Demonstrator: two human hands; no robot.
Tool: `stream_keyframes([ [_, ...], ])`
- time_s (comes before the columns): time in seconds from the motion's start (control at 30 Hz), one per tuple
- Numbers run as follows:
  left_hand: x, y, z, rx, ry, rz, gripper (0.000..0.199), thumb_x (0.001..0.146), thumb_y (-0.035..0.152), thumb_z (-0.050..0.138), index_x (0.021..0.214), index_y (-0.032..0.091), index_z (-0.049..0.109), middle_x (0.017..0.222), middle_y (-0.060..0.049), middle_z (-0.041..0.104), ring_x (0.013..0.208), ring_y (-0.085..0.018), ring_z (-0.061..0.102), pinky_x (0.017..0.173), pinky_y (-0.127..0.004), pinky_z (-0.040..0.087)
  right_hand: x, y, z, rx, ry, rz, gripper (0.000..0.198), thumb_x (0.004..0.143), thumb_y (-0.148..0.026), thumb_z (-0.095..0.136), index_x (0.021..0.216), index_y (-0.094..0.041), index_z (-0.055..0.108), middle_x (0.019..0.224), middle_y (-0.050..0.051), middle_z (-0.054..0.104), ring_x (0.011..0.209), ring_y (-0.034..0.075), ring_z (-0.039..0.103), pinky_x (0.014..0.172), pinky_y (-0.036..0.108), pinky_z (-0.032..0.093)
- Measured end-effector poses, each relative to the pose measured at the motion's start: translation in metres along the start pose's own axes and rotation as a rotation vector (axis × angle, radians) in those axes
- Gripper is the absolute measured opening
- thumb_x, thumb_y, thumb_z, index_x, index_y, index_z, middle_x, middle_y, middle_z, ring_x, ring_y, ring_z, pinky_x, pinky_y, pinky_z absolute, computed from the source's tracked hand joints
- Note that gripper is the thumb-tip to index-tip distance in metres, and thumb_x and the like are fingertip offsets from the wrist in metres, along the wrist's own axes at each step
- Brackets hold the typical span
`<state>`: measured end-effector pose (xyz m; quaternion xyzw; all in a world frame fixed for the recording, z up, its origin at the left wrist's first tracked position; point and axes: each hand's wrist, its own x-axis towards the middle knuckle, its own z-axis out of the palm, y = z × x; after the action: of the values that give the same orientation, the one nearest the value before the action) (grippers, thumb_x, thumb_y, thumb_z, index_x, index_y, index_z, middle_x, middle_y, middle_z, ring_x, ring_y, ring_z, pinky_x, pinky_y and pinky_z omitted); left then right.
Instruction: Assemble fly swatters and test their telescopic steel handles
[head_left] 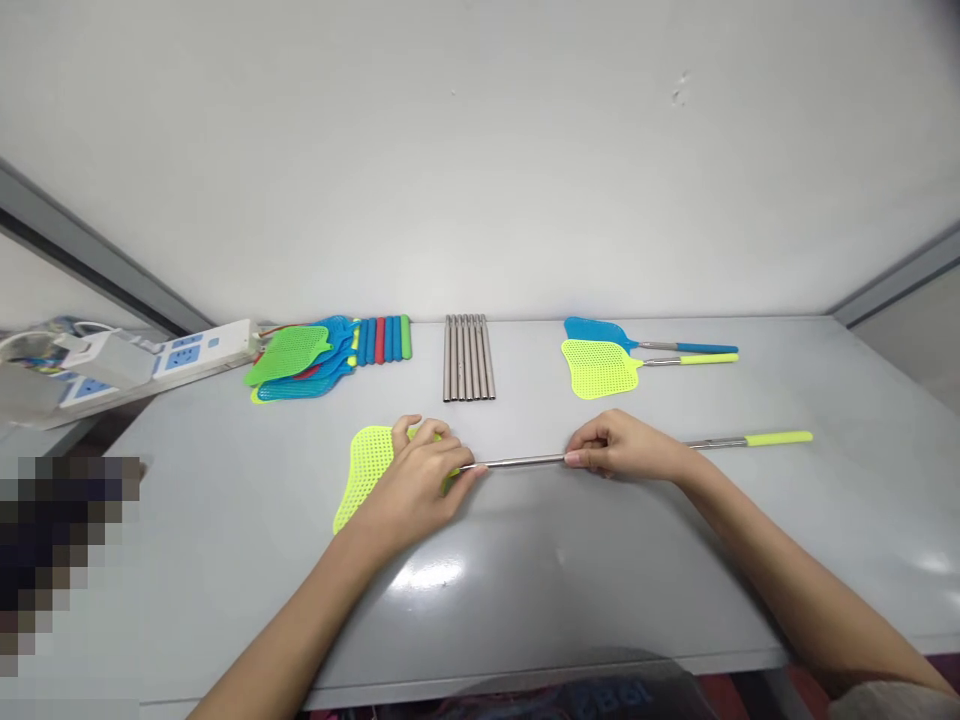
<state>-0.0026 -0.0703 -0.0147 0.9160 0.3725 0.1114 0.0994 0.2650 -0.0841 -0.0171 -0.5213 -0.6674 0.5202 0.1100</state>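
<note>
Neon-yellow perforated plastic flyswatter (510, 463) with a long silver metal rod (532, 461) stretches sideways across the glossy grey table (225, 520); the left hand (426, 465) pinches its neck, the right hand (619, 447) grips the rod midway. Beyond lies 1 row of silver metal tubes (469, 360).

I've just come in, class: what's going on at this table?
A person's left hand holds a yellow swatter where its head meets the rod, and the right hand pinches that rod farther along. Behind lie a blue swatter and a shorter yellow one. Farther left are a row of metal tubes, colored grips and piled heads.
</note>
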Motion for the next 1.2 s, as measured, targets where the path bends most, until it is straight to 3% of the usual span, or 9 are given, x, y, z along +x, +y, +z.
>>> stream_keyframes([
  [0.1,0.001,-0.003,0.0,-0.016,-0.054,0.031,0.028,0.086,0.028,0.04,0.063,0.017,0.049,0.058,0.003,0.05,0.074,-0.014,0.044,0.09,-0.041,0.019,0.0,-0.002,0.002,-0.027,0.005,-0.013,0.028,0.075,-0.04,0.049,0.07,-0.014,0.06,0.054,-0.002,0.044,0.049,0.009,0.038,0.046,0.021,0.03],
  [0.27,0.003,-0.003,0.005,-0.038,-0.115,0.096,0.031,0.088,0.026,0.034,0.06,0.016,0.042,0.058,0.003,0.046,0.059,-0.011,0.039,0.073,-0.029,0.031,-0.001,-0.007,0.003,-0.06,0.011,-0.052,0.025,0.077,-0.031,0.046,0.061,-0.014,0.055,0.053,-0.003,0.036,0.05,0.008,0.03,0.046,0.021,0.023],
  [0.4,0.002,0.001,0.008,0.013,-0.026,0.126,0.03,0.088,0.023,0.034,0.06,0.016,0.042,0.057,0.002,0.043,0.058,-0.012,0.036,0.07,-0.029,0.031,-0.001,-0.005,0.003,0.013,-0.075,-0.05,0.027,0.079,-0.03,0.043,0.058,-0.014,0.049,0.051,-0.005,0.029,0.048,0.007,0.025,0.045,0.022,0.021],
  [0.7,-0.001,0.01,0.009,0.066,0.085,0.176,0.03,0.086,0.017,0.035,0.058,0.015,0.044,0.056,0.001,0.042,0.057,-0.012,0.033,0.066,-0.028,0.031,0.0,-0.005,0.009,0.128,-0.2,0.018,0.031,0.083,-0.034,0.04,0.063,-0.013,0.052,0.054,-0.004,0.034,0.046,0.006,0.027,0.045,0.021,0.023],
  [1.2,0.001,0.009,0.006,0.021,-0.008,0.155,0.03,0.087,0.023,0.036,0.058,0.016,0.044,0.056,0.001,0.042,0.057,-0.012,0.034,0.068,-0.029,0.032,0.0,-0.007,0.012,0.226,-0.268,0.097,0.036,0.083,-0.043,0.04,0.076,-0.012,0.057,0.05,-0.005,0.037,0.041,0.005,0.029,0.039,0.019,0.023],
])
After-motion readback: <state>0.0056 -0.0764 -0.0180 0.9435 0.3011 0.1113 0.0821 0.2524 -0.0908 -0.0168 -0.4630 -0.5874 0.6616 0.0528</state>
